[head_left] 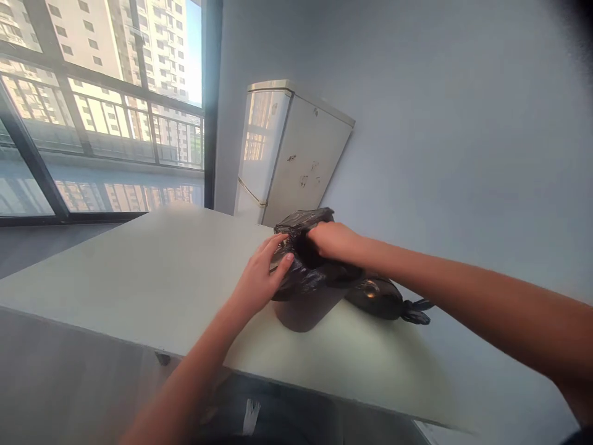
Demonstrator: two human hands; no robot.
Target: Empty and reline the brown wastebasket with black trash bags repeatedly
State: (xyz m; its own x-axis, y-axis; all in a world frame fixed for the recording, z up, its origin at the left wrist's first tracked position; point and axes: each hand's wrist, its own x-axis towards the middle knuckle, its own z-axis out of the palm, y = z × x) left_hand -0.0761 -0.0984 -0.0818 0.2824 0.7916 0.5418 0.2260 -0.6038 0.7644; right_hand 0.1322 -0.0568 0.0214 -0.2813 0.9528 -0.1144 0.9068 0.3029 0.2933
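A dark bin [306, 312] stands on the white table [139, 272], lined with a black plastic bag [301, 279] folded over its rim. My left hand [262, 272] rests against the left side of the bag, thumb and fingers apart. My right hand [331, 240] reaches into the mouth of the bag from the right; its fingers are hidden inside the dark opening. Behind the bin on the right lies a knotted black bag [380, 300], touching neither hand.
A white refrigerator [301, 154] stands behind the table against the grey wall [440, 136]. Large windows [115, 123] fill the left side. The table's front edge runs below the bin, with a dark seat [287, 402] beneath it.
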